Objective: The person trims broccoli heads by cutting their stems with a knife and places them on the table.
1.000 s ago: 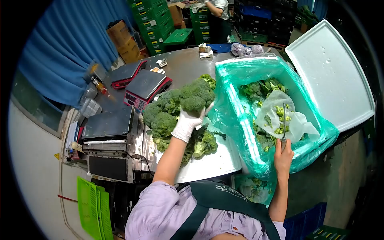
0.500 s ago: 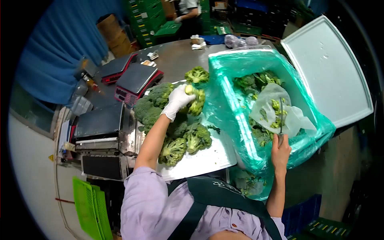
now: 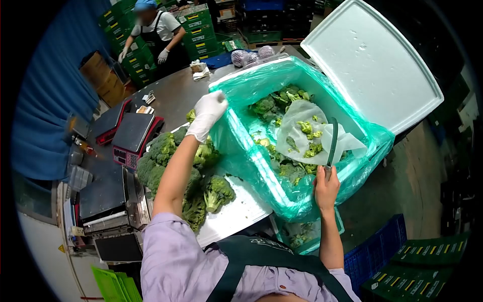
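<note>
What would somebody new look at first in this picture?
Probably the bright green plastic lining the white box, right in the middle. Next might come the curved knife in the right hand, by the box's near edge. The heaped broccoli to the left of the box stands out too.

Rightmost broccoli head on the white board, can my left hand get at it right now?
Likely yes: nothing lies over the broccoli head, and the green-lined box stands to one side. The left hand looks closed, though; whether it holds anything is hidden.
</note>
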Tool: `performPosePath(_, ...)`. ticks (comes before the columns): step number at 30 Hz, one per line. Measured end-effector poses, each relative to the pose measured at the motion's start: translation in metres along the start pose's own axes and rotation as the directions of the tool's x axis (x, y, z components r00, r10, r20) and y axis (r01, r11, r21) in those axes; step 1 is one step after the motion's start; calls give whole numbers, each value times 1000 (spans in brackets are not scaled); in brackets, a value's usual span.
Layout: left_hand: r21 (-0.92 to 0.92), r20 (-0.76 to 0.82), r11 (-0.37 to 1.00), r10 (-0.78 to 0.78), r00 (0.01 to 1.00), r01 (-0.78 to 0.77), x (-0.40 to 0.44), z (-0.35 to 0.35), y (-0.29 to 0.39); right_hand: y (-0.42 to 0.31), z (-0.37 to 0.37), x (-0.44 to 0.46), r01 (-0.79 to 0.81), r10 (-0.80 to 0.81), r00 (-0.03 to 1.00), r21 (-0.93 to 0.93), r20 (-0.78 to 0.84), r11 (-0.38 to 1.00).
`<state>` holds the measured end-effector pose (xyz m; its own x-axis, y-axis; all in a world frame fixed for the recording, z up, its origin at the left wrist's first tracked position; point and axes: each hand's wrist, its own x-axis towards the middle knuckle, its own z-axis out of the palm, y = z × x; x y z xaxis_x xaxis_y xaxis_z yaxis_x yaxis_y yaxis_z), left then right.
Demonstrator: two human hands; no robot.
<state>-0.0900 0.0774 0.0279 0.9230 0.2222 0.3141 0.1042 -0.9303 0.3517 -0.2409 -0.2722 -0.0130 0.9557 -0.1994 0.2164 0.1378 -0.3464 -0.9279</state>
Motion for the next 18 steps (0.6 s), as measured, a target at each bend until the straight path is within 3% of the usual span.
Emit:
performPosePath(2, -209, 36, 961, 195, 980, -183, 14, 15, 30, -4, -2, 1, -128, 127, 992, 141, 22, 982)
performPosePath(5, -111, 275, 857, 513, 813, -503, 35, 54, 67, -5, -2, 1, -141, 139, 990, 140, 19, 980)
performPosePath(7, -23, 518, 751, 574, 634, -660, 51, 78, 80, -5, -2, 1, -170, 170, 985, 201, 19, 965)
performPosePath(10, 177, 634, 655, 495, 594, -735, 77, 139, 83, -8, -3, 1, -209, 213, 977, 243, 13, 947)
performPosePath(11, 177, 635, 654, 495, 593, -735, 84, 153, 83, -5, -2, 0, -211, 215, 977, 244, 13, 947)
performPosePath(13, 286, 627, 488, 556, 546, -825, 91, 169, 89, 3, -2, -1, -191, 191, 981, 216, 19, 958)
performPosePath(15, 370, 675, 419, 492, 549, -829, 97, 191, 89, 5, -1, 1, -213, 214, 977, 207, 20, 955)
performPosePath(17, 571, 480, 284, 646, 594, -770, 103, 226, 74, 7, -1, 0, -203, 205, 979, 213, 15, 956)
performPosePath(18, 594, 458, 239, 684, 567, -768, 104, 226, 74, 4, -2, 1, -195, 194, 981, 198, 25, 961)
